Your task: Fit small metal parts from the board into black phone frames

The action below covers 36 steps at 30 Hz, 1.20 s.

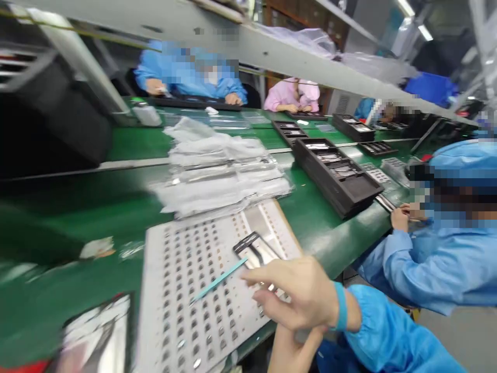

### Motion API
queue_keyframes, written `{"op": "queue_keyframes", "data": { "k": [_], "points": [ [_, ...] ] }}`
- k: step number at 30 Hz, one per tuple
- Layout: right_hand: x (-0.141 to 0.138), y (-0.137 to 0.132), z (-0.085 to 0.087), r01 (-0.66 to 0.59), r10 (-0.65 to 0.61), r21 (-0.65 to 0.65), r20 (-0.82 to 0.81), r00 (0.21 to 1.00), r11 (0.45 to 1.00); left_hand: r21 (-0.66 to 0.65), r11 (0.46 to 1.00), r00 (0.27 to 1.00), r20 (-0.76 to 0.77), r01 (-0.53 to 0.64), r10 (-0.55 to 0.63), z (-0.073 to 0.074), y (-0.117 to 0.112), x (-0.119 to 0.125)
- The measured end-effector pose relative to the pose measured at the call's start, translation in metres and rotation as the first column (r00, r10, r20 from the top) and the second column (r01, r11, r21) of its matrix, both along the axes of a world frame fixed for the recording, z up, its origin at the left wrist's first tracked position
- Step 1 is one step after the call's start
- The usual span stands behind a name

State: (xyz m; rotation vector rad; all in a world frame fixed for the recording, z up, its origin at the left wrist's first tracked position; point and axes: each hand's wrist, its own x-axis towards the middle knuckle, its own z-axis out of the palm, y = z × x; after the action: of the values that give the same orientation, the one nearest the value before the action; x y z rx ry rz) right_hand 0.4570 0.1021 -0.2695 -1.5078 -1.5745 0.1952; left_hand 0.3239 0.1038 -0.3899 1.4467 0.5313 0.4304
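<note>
The panel (pixel 248 241) lies on the sheet (pixel 153 269) beneath the right hand (pixel 297 290), seemingly so the bits (pixel 223 343) are within reach; the teal tool (pixel 219 281) slants across them, perhaps to be handy. Right fingers half curl, left hand (pixel 291 347) bends below; whether either grips anything, I cannot tell

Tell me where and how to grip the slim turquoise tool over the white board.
The turquoise tool is likely best pinched across its narrow width near the upper-right end, coming from the right: it slants across the white board, that end nearest the right hand.
</note>
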Motion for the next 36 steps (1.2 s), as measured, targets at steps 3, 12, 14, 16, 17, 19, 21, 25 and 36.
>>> {"op": "queue_keyframes", "data": {
  "k": [3,12,14,16,17,19,21,25,36],
  "points": [
    [0.011,-0.020,0.010,0.025,-0.064,0.106,0.378,0.924,0.994,0.214,0.977,0.995,0.100,-0.010,-0.012,0.016,0.015,-0.013],
    [0.047,-0.064,-0.019,0.289,-0.265,-0.215,0.137,0.955,0.933,0.771,0.425,0.717,0.058,-0.474,0.695,0.034,0.108,-0.107],
    [0.047,-0.060,-0.041,0.243,-0.171,-0.225,0.297,0.939,0.944,0.830,0.350,0.666,0.034,-0.433,0.745,0.029,0.120,-0.114],
    [0.042,-0.054,-0.056,0.176,-0.090,-0.236,0.334,0.938,0.956,0.871,0.340,0.701,0.007,-0.356,0.714,0.023,0.129,-0.109],
    [0.038,-0.051,-0.060,0.151,-0.069,-0.242,0.317,0.946,0.958,0.886,0.347,0.738,-0.007,-0.309,0.675,0.021,0.132,-0.101],
    [0.028,-0.044,-0.062,0.120,-0.048,-0.255,0.270,0.962,0.960,0.912,0.357,0.814,-0.045,-0.203,0.580,0.017,0.139,-0.081],
    [0.019,-0.038,-0.059,0.099,-0.037,-0.268,0.227,0.973,0.958,0.933,0.349,0.856,-0.110,-0.086,0.505,0.013,0.147,-0.059],
    [0.006,-0.030,-0.056,0.091,-0.044,-0.307,0.157,0.987,0.947,0.949,0.305,0.875,-0.213,0.080,0.434,0.007,0.165,-0.034],
    [-0.014,-0.005,-0.071,0.026,-0.219,-0.348,-0.527,0.821,0.937,0.830,0.446,0.935,0.236,-0.335,0.264,0.039,0.148,-0.061]
  ]
}}
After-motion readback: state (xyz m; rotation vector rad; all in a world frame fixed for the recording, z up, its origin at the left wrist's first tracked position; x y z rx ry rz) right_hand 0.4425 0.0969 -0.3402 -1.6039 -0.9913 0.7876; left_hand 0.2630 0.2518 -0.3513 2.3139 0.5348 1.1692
